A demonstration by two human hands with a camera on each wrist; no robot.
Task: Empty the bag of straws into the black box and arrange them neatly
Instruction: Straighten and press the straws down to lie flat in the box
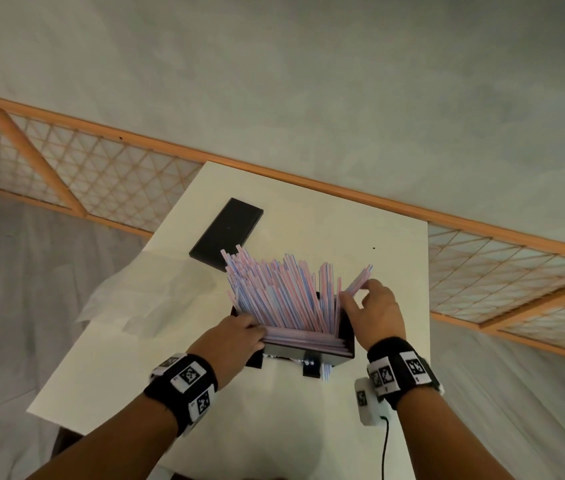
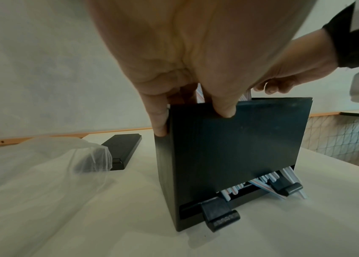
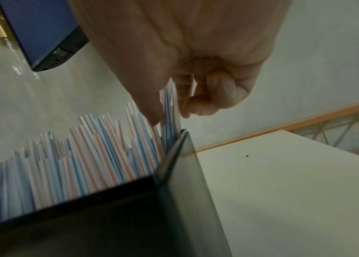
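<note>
White table (image 1: 360,237), rectangular, bearing all items listed.

Empty clear bag (image 1: 142,299), crumpled, lying flat at the table's left side, well apart from the hands; emptying step judged done.

Black lid (image 1: 227,237), flat, on the table beyond the box, just beside the bag's far edge.

Black box (image 2: 235,147), upright near the table's front edge, open at the top, with a dispensing slot and two small feet along its lower front.

Straws (image 1: 274,292), striped pink, blue and white, standing in the box as a ragged fan, leaning left, tips at uneven heights well above the rim. A layer lying flat along the near wall. Several ends poking out through the bottom slot, a few crossed over the right foot.

Left hand (image 1: 229,337), grasping the box's left top corner, thumb down the front face, one finger down the side edge, the rest hidden inside among the straws.

Right hand (image 1: 374,310), pinching a small bunch of straws at the box's right wall, that bunch tilted out to the right.

Step in hand, by judgement: tidying. Next move calls for steadying the box, laying the pinched bunch in line with the rest, levelling the leaning mass, then tucking back the ends escaping below.
</note>
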